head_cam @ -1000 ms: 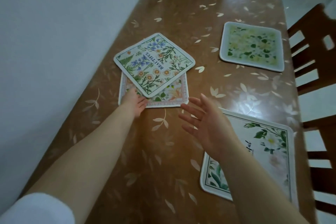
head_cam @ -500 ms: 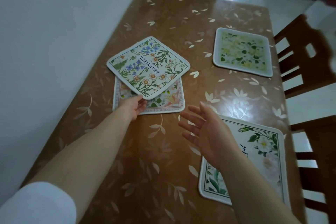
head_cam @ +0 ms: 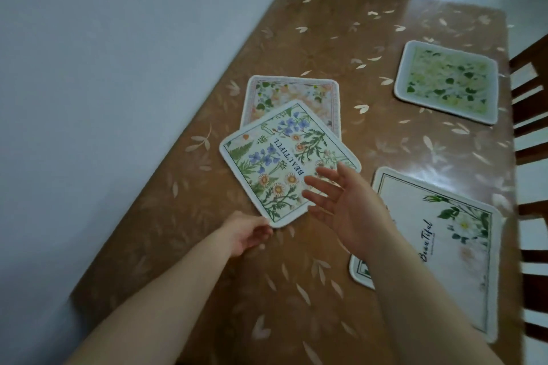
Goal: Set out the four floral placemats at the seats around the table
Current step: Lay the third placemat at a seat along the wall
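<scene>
Placemat in hand: the white-edged square fabric placemat printed with blue flowers, orange daisies and the word BEAUTIFUL is lying askew on the brown leaf-patterned table covering, its far corner overlapping the near edge of another mat.
Mat underneath: the pale peach-and-green floral placemat with a patterned border is sitting flat nearer the white wall, partly covered.
Mats already placed: the green-and-yellow leafy square placemat is lying at the far right seat, and the white placemat with a green rose spray and script lettering is lying at the near right seat, both close to the dark wooden chairs.
Left hand: the left hand is pinching the near corner of the blue-flower mat, fingers curled under its edge.
Right hand: the right hand is hovering with fingers spread and holding nothing, just over the mat's right corner; I cannot tell whether it is touching the cloth.
Direction from hands: the mat is lying ahead of and slightly left of both hands, with the left hand already on it and the right hand just beside it.
Axis: the mat is being held turned diamond-wise, its printed word running diagonally, not square to the table edge.
Judgement: two seats look served; this mat seems to be heading for the near wall-side spot, and it will need squaring and sliding clear of the mat beneath.
</scene>
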The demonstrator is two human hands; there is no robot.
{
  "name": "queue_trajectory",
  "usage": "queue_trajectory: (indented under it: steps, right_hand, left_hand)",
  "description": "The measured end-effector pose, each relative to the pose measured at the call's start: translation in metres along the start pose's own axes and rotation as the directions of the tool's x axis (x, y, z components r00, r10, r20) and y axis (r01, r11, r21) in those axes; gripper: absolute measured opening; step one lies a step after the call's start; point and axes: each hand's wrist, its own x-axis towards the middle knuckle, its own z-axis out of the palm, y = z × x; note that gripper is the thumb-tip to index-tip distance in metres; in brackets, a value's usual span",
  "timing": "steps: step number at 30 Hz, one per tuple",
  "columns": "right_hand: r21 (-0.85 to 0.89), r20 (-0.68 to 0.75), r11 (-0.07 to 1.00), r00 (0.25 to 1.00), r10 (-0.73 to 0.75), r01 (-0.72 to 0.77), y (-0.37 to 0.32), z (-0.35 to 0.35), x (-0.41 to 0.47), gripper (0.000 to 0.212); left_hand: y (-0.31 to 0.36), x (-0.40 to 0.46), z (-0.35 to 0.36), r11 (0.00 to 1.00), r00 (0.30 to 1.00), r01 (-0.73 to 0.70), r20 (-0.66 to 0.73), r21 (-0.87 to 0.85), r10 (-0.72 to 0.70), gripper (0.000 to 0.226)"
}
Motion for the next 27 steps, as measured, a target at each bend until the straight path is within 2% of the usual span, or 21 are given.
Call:
queue_trajectory:
  steps: [2,4,5,7,9,10,12,14,16,18,20,22,27]
  right_hand:
    - [-0.018,0.017,1.0,1.0,0.021,-0.021,0.011,0.002,-0.005,0.042]
    - [-0.043,0.033,0.998,0.998,0.049,-0.047,0.023,0.005,-0.01,0.043]
    - [-0.056,0.04,0.997,0.997,0.062,-0.06,0.03,0.007,-0.012,0.043]
    - [-0.083,0.047,0.993,0.995,0.087,-0.083,0.043,0.011,-0.014,0.043]
    - [-0.129,0.059,0.987,0.993,0.103,-0.095,0.055,0.013,-0.013,0.043]
    - [-0.159,0.065,0.983,0.992,0.107,-0.096,0.061,0.014,-0.012,0.043]
    - [-0.226,0.065,0.97,0.992,0.106,-0.089,0.07,0.015,-0.009,0.043]
    - [-0.28,0.052,0.957,0.994,0.095,-0.077,0.076,0.014,-0.001,0.042]
    - [-0.317,0.037,0.947,0.996,0.077,-0.061,0.076,0.013,0.011,0.041]
    - [-0.34,0.033,0.939,0.997,0.065,-0.05,0.072,0.013,0.027,0.042]
    - [-0.372,0.035,0.928,0.998,0.054,-0.037,0.066,0.015,0.045,0.045]
    - [-0.412,0.042,0.911,0.998,0.054,-0.032,0.06,0.018,0.062,0.048]
    - [-0.54,0.012,0.842,1.0,0.009,-0.001,0.053,0.024,0.098,0.046]
  left_hand:
    - [-0.026,-0.022,-0.037,0.985,0.999,0.03,0.036,0.171,-0.036,0.019]
    - [-0.037,-0.041,-0.079,0.914,0.998,0.054,0.005,0.402,-0.061,0.013]
    - [-0.036,-0.047,-0.101,0.862,0.999,0.041,-0.04,0.506,-0.024,0.011]
    - [-0.024,-0.054,-0.138,0.729,0.959,-0.003,-0.206,0.684,0.197,0.014]
    - [-0.008,-0.062,-0.16,0.671,0.816,-0.043,-0.362,0.74,0.451,0.032]
    - [-0.004,-0.065,-0.165,0.692,0.76,-0.081,-0.404,0.718,0.508,0.043]
    - [-0.006,-0.069,-0.166,0.769,0.737,-0.126,-0.46,0.627,0.496,0.055]
    - [-0.023,-0.069,-0.161,0.895,0.765,-0.155,-0.523,0.418,0.377,0.049]
    - [-0.043,-0.071,-0.152,0.982,0.831,-0.18,-0.526,0.052,0.18,0.049]
    - [-0.058,-0.071,-0.145,0.96,0.893,-0.161,-0.448,-0.229,0.043,0.055]
    - [-0.069,-0.069,-0.137,0.92,0.938,-0.124,-0.345,-0.373,-0.013,0.059]
    - [-0.077,-0.067,-0.13,0.881,0.957,-0.106,-0.288,-0.461,-0.035,0.063]
    - [-0.084,-0.061,-0.122,0.791,0.957,-0.121,-0.282,-0.6,-0.068,0.067]
